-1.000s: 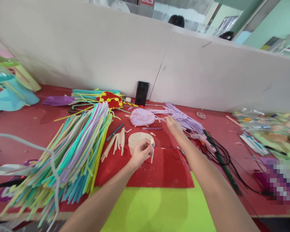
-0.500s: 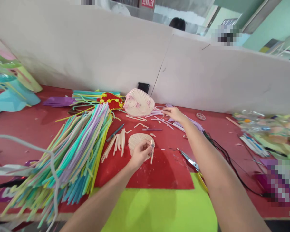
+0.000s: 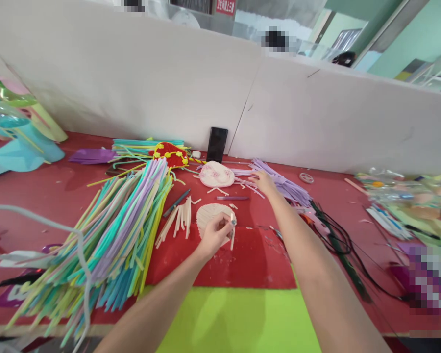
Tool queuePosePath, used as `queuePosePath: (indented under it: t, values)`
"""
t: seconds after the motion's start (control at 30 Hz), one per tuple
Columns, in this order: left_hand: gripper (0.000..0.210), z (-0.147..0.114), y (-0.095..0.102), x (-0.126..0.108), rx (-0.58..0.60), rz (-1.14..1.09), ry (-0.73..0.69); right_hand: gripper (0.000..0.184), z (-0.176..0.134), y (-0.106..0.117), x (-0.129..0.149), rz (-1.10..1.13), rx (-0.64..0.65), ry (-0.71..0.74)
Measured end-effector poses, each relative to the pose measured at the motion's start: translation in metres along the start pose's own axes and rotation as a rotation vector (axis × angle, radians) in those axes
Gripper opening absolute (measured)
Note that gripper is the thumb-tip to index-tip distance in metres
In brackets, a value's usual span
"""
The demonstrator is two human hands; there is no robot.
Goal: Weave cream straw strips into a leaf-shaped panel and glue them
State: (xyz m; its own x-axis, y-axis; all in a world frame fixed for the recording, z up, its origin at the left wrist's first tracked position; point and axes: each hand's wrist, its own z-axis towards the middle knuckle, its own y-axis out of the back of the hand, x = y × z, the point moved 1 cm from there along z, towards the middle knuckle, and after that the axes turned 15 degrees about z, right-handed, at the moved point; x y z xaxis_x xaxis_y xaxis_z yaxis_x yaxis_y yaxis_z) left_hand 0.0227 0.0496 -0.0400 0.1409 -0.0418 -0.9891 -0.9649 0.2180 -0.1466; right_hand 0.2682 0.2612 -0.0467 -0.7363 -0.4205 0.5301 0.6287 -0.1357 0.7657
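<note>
My left hand (image 3: 217, 231) is closed in a pinch on a short cream pipe cleaner piece (image 3: 232, 241), over a round cream fan-shaped panel (image 3: 208, 214) of pipe cleaners. Part of the panel is hidden behind the fingers. Farther back, my right hand (image 3: 263, 183) has its fingers closed at the handle end of a small pink-and-white fan (image 3: 216, 175). Seen at a low angle, the fan looks nearly flat against the table. Short cream pipe cleaners (image 3: 183, 214) lie left of the panel, and a purple pen (image 3: 232, 198) lies behind it.
A large bundle of coloured pipe cleaners (image 3: 121, 235) covers the left side. Purple pipe cleaners (image 3: 286, 185) and black cables (image 3: 336, 233) lie to the right. A phone (image 3: 217, 144) leans on the white partition (image 3: 150, 83). Scissors (image 3: 276, 232) lie partly behind my right arm.
The pink-and-white fan has tipped down from upright, uncovering the phone behind it. My right hand has moved slightly right and down. My left hand stays in place with the pipe cleaner piece.
</note>
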Motion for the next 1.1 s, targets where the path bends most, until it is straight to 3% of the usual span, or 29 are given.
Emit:
queuePosePath:
  t: [0.1, 0.17, 0.37, 0.53, 0.67, 0.9, 1.0, 1.1]
  values:
    - [0.039, 0.000, 0.000, -0.001, 0.003, 0.013, 0.001, 0.025, -0.011, 0.003, 0.007, -0.006, -0.094, -0.048]
    - [0.039, 0.000, 0.000, -0.001, 0.004, 0.021, 0.006, 0.022, -0.022, 0.003, 0.017, 0.000, -0.092, -0.050]
    - [0.044, -0.001, -0.001, 0.001, 0.014, 0.008, 0.017, 0.017, -0.064, -0.014, 0.066, 0.015, 0.075, 0.069]
    - [0.043, -0.005, -0.002, -0.002, 0.007, 0.009, 0.041, 0.028, -0.084, -0.030, 0.094, -0.208, 0.241, 0.157]
    - [0.042, -0.006, -0.002, -0.004, -0.013, 0.014, 0.029, 0.023, -0.086, -0.025, 0.088, -0.256, 0.266, 0.142]
    - [0.042, -0.005, -0.005, -0.002, 0.004, 0.007, 0.021, 0.011, -0.079, 0.016, 0.068, -0.298, 0.276, 0.090]
    - [0.042, -0.002, -0.006, 0.000, -0.012, 0.007, 0.007, 0.015, -0.067, 0.004, 0.085, -0.275, 0.273, 0.099]
    - [0.042, -0.001, -0.004, 0.002, -0.020, -0.005, 0.015, 0.018, -0.051, -0.026, 0.108, -0.240, 0.307, 0.105]
